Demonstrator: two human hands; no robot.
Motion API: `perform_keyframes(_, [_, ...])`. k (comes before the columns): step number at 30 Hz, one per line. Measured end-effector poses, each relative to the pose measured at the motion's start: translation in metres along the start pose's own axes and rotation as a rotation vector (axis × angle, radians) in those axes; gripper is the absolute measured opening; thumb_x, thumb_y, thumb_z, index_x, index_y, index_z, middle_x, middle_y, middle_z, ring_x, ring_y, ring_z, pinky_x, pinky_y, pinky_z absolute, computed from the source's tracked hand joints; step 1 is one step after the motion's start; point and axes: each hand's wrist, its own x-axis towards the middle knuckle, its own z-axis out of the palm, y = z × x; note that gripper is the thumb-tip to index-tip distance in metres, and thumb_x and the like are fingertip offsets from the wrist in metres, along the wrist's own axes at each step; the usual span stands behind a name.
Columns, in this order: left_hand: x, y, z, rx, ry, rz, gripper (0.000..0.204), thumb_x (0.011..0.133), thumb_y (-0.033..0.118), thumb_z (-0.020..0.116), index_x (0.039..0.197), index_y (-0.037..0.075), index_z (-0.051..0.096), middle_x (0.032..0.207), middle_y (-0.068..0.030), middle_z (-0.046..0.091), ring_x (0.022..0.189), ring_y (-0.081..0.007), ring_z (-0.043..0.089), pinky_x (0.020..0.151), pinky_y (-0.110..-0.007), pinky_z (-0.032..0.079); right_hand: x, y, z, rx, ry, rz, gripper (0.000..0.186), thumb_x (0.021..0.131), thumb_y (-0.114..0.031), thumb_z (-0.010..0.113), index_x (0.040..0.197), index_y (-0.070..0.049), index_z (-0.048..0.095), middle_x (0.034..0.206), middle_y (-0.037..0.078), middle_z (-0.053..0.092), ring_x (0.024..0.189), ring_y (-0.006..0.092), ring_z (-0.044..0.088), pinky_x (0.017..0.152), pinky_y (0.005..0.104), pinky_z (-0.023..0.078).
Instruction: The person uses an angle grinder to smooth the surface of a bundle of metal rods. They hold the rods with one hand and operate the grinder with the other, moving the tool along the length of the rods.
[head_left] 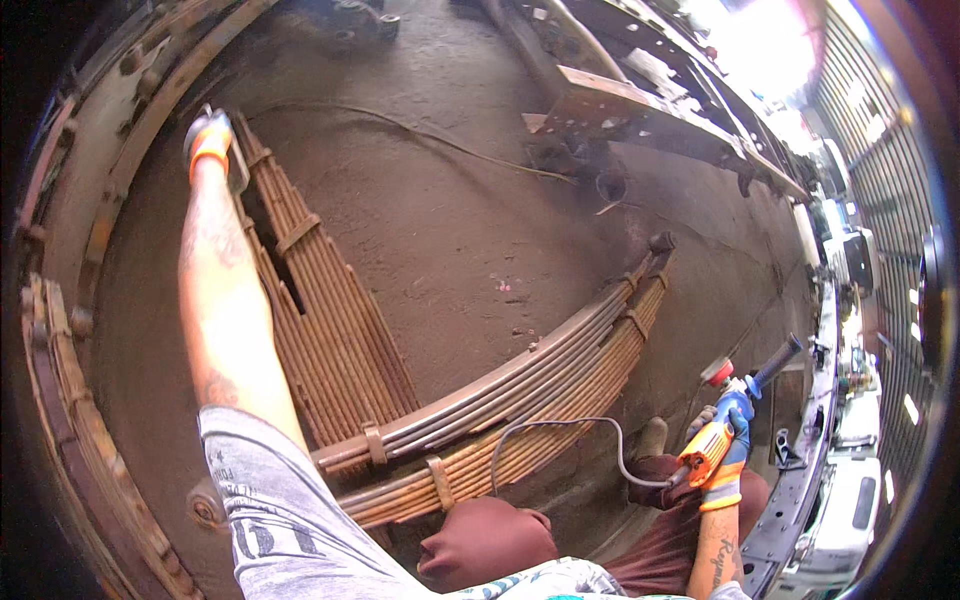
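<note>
My left arm stretches far forward, and my gloved left hand (208, 145) is closed around the far end of a rusty leaf spring pack (325, 340) standing at the left. Its fingers are partly hidden. At the lower right, my gloved right hand (733, 450) grips an orange angle grinder (707, 449). The grinder has a dark side handle (777, 362) and a red round attachment (717, 372), which points away from me, clear of the springs. A grey power cord (612, 430) loops from its rear toward my knee. Two more curved leaf spring packs (520, 375) lie side by side across the front.
Long steel rails (150, 135) border the left side, with more stacked leaves (75, 400) near me. A metal chassis beam (640, 105) stands at the far right. A thin hose (430, 135) trails over the brown floor (470, 230). Another dark rail (800, 500) runs along my right.
</note>
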Motion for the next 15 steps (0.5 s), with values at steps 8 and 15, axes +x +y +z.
perform_keyframes(8, [-0.121,0.057,0.033,0.411,0.114,0.277,0.044,0.104,0.051,0.056,0.142,0.033,0.067,0.148,-0.0146,0.064,0.134,-0.037,0.061,0.116,-0.052,0.044,-0.059,0.007,-0.024,0.115,-0.031,-0.091,0.039,0.091,-0.038,0.079,0.106,-0.004,0.065,0.093,0.009,0.074,0.082,0.0273,0.075,0.081,0.0426,0.065])
perform_keyframes(15, [-0.238,0.103,-0.039,0.69,-0.288,0.888,0.037,0.096,0.026,0.067,0.132,0.03,0.075,0.126,-0.0116,0.075,0.121,-0.0327,0.069,0.108,-0.046,0.052,-0.063,0.001,-0.001,0.059,0.033,-0.056,0.041,0.091,-0.036,0.076,0.112,-0.003,0.067,0.092,0.01,0.074,0.08,0.0296,0.074,0.079,0.0453,0.065])
